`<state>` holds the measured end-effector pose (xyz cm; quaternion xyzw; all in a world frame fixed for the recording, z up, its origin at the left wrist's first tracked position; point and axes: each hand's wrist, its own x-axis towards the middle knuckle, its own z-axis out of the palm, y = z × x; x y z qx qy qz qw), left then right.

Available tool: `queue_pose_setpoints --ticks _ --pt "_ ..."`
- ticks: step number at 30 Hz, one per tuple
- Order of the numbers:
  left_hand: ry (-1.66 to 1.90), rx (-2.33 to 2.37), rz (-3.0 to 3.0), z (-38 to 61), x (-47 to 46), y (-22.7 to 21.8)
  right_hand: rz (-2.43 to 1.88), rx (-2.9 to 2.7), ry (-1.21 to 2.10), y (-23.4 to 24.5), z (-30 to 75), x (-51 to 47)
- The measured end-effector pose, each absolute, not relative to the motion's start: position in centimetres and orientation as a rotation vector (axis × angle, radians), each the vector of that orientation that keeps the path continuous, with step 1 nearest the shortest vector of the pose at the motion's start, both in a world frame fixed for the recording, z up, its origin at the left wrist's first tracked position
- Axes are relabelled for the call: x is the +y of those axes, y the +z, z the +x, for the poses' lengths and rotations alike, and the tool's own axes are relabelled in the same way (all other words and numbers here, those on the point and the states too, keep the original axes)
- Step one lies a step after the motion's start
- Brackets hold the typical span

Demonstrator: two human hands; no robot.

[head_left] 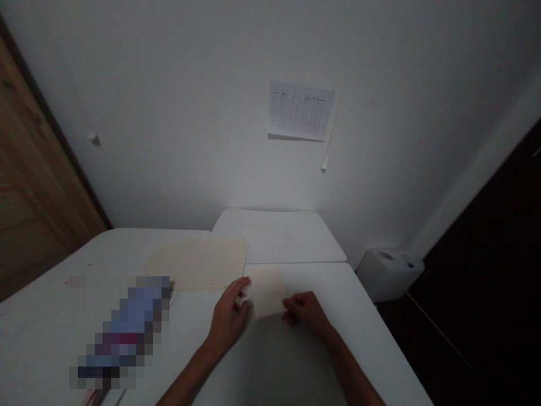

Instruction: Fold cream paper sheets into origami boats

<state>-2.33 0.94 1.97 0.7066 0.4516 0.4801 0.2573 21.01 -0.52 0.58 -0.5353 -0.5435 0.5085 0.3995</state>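
Cream sheet point(269, 290), long axis pointing away, left hand point(229, 313) spread, right hand point(310, 314) pinching edge

Left grip point(227, 316) curves loosely; right grip point(309, 313) seems pinched.

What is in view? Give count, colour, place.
Table: 1, white, foreground
Panel: 1, white, table's back
Small sheet: 1, cream, on table
Large sheet: 1, cream, table's left
Blurred item: 1, bluish, lower left
Wall: 1, grey, behind table
Chart: 1, white, on wall
Strip: 1, white, beside chart
Knob: 1, white, wall's left
Woodwork: 1, brown, far left
Container: 1, white, table's right
Left hand: 1, bare, small sheet's left
Right hand: 1, bare, small sheet's right
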Motion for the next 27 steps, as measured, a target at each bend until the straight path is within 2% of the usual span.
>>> queue_pose_setpoints --ticks 5,12,15,21,27 --pt "1.190 0.916 2.504 -2.3 0.2 1.9 -1.294 -1.240 1.343 0.6 21.2 -0.3" --pt "1.121 0.912 2.669 -1.9 -0.4 2.5 -1.194 -1.063 1.411 1.2 21.0 -0.5" --pt "1.206 0.962 2.680 -1.8 -0.2 2.5 -1.190 -1.010 1.437 1.4 20.9 -0.6" --pt "1.460 0.817 2.434 -1.7 0.2 3.2 -1.182 -1.067 1.428 1.5 20.5 -0.7" --pt "1.344 1.107 1.848 -0.7 -0.8 5.1 -1.123 -1.172 0.946 2.4 20.9 -0.5"
